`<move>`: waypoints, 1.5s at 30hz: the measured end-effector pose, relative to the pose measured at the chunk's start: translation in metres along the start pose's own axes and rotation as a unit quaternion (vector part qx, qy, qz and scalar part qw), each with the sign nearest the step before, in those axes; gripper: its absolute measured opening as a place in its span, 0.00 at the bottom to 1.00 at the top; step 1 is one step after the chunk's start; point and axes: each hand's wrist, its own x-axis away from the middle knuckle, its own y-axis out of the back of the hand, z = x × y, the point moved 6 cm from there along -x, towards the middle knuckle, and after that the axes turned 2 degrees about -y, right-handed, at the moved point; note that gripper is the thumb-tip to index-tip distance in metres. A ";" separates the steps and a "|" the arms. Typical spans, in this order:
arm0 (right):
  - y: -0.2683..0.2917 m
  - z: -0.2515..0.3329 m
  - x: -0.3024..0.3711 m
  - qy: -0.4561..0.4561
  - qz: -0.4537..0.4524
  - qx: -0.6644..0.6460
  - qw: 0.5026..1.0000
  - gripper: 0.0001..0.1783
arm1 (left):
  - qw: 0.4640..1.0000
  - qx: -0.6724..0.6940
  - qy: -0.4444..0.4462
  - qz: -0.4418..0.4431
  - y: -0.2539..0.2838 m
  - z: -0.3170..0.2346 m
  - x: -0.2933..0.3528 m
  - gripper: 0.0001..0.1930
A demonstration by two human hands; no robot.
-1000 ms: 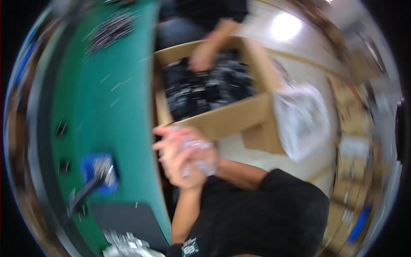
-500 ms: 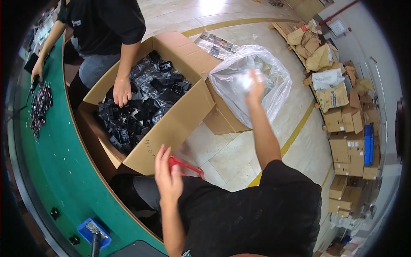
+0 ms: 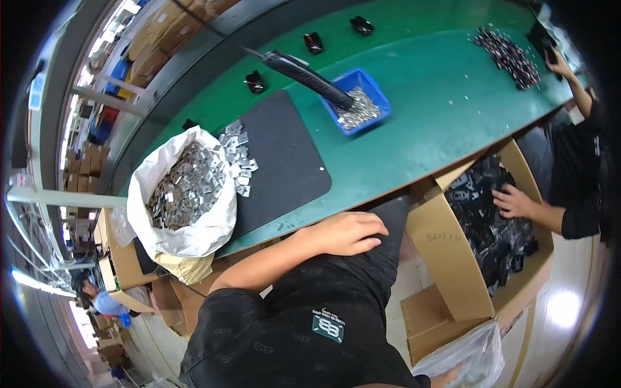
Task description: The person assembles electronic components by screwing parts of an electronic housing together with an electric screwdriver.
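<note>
- Left hand [image 3: 354,234]: palm down over the thigh, just off the table [image 3: 420,132] edge. Fingers loosely spread, thumb off to the side, not clamped on anything.
- Right hand [image 3: 447,377] is way down at the bottom edge, right by the clear bag [image 3: 477,352]. Mostly cut off, so I can't tell if the fingers are together, apart or gripping something.
- That bag sits at the lower right, next to the near end of the box [image 3: 449,265].
- The box is cardboard, up against the table's near side, with a heap of black parts [image 3: 485,239] in it, some in clear wrap.
- Co-worker on the right has one hand [image 3: 515,202] on those parts. Their other hand [image 3: 561,64] is up by the table's far right end, on something dark.
- Near that second hand there's a pile of small bits [image 3: 508,57] on the table, mixed dark and pale.
- Blue tray [image 3: 372,122] around mid-table, tilted in view, with loads of tiny silvery pieces [image 3: 363,110]. A black tool [image 3: 309,79] leans into it, tip down among them, cord running off the back.
- Dark mat [image 3: 284,155] left of the tray, small metal plates [image 3: 240,161] scattered on its left side.
- White sack [image 3: 223,236] just left of those, mouth wide, full of similar plates.
- Three black pieces [image 3: 314,43] spaced out along the table's far side.
</note>
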 end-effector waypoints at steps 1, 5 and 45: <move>0.024 0.005 -0.021 0.010 -0.006 -0.018 1.000 0.17 | 0.999 -0.014 0.027 -0.015 0.018 -0.004 0.010 0.13; 0.072 0.079 -0.067 0.051 -0.045 -0.092 0.993 0.17 | 0.960 -0.196 0.156 -0.121 0.127 -0.023 0.048 0.11; -0.221 0.782 0.056 0.263 0.374 -0.562 0.689 0.29 | 0.790 -0.325 0.520 -0.012 0.408 0.258 0.337 0.46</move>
